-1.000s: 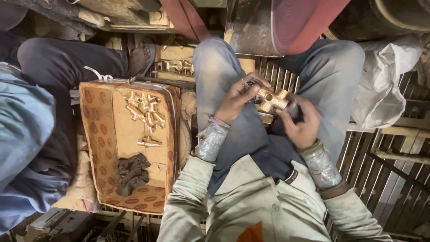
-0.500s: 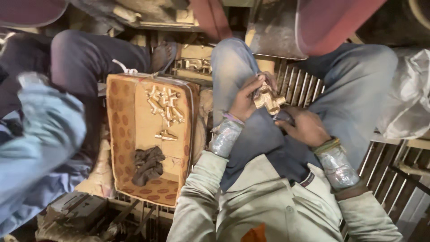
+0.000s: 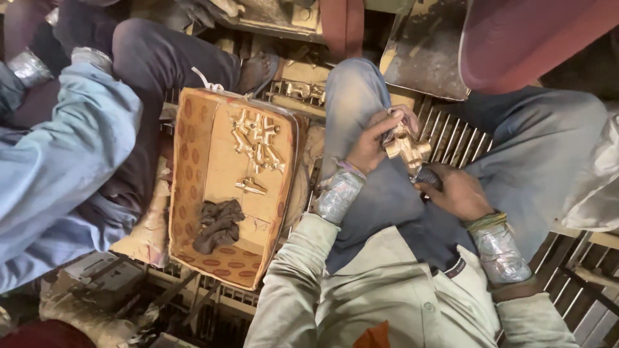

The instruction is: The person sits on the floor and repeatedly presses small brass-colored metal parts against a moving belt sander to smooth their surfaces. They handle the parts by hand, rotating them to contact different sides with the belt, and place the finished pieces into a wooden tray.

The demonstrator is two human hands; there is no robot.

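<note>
I see my left hand (image 3: 369,145) closed around a brass fitting (image 3: 405,147), held above my lap between my knees. My right hand (image 3: 454,192) is clamped on a dark tool handle (image 3: 428,177) whose tip meets the underside of the fitting. Both wrists carry silvery tape wraps.

To my left, a cardboard box (image 3: 193,193) sits on the floor grating. It holds a loose pile of brass parts (image 3: 258,138) at its far end, 1 lone part (image 3: 251,187) near the middle, and a dark rag (image 3: 218,224) toward the near end. A co-worker's blue sleeve (image 3: 58,161) and dark trouser leg border the box on its far side.

Risks, as I judge them: the fitting hangs over the slatted grating (image 3: 451,138), so a slip of the left fingers could drop it through or between the bars. The tool is pushed toward my left palm; if it skids off the brass, it could jab that hand. The fitting's angular arms give a poor hold, which makes a twist in the grip likely under force.

Against the frame half a second back, the view has shifted so the box sits closer to centre and the co-worker's sleeve fills more of the left edge. The hands remain joined on the fitting in much the same place, with the right hand slightly lower on the handle.
</note>
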